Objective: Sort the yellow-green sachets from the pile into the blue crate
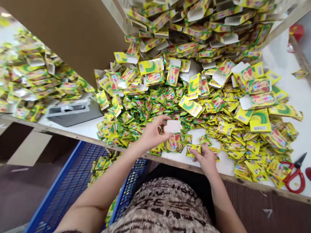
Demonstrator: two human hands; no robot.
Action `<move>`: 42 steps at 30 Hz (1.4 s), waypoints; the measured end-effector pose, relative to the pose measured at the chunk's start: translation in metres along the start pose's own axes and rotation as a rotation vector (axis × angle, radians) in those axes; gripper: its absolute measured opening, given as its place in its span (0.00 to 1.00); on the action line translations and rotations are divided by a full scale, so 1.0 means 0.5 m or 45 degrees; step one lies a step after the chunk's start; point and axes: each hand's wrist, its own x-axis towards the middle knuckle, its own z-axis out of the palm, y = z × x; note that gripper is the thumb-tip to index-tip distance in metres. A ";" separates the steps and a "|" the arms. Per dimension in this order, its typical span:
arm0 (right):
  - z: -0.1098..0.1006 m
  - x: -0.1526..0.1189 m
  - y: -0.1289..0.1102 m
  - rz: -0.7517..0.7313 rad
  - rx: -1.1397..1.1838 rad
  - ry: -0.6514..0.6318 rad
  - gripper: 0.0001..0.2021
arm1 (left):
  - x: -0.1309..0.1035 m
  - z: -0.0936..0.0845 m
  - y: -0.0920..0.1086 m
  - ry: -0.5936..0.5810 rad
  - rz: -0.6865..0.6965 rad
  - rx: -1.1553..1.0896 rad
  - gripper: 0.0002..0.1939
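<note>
Box (173, 126), white part showing, in left hand (152, 134), thumb and fingers parted around it; right hand (207, 159), fingertips nearly together, pinches yellow packet (193, 150) near table (226, 166) edge.

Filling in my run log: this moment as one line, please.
left hand: holds white piece; right hand: touches yellow packet; scissors: at right
</note>
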 end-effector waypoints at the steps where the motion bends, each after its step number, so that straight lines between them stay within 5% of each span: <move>1: -0.001 0.000 0.000 -0.007 0.013 0.013 0.21 | -0.010 0.022 -0.009 -0.033 -0.025 -0.046 0.29; 5: -0.005 -0.006 -0.018 -0.069 0.020 0.198 0.20 | -0.033 0.119 -0.053 0.043 -0.058 -0.077 0.36; 8: 0.003 0.001 -0.053 -0.163 0.049 0.334 0.19 | -0.060 0.156 -0.069 0.159 -0.069 0.017 0.34; 16: 0.093 0.076 -0.093 -0.558 -0.349 0.133 0.13 | -0.106 0.144 -0.071 0.259 -0.018 0.489 0.25; 23: 0.056 0.079 -0.114 -0.355 -0.664 -0.150 0.11 | -0.113 0.133 -0.045 0.201 -0.051 0.487 0.21; 29: 0.043 0.039 -0.185 -0.599 -0.644 -0.550 0.10 | -0.129 0.134 -0.043 0.026 -0.205 -0.146 0.08; 35: 0.018 0.020 -0.227 -0.736 -0.777 -0.212 0.07 | -0.120 0.190 -0.025 0.040 -0.240 -0.970 0.12; 39: -0.002 0.007 -0.191 -0.853 -0.975 -0.336 0.07 | -0.114 0.223 -0.024 -0.079 -0.182 -1.094 0.14; 42: -0.009 -0.015 -0.162 -0.810 -0.838 -0.337 0.09 | -0.116 0.224 -0.030 -0.116 -0.192 -1.065 0.15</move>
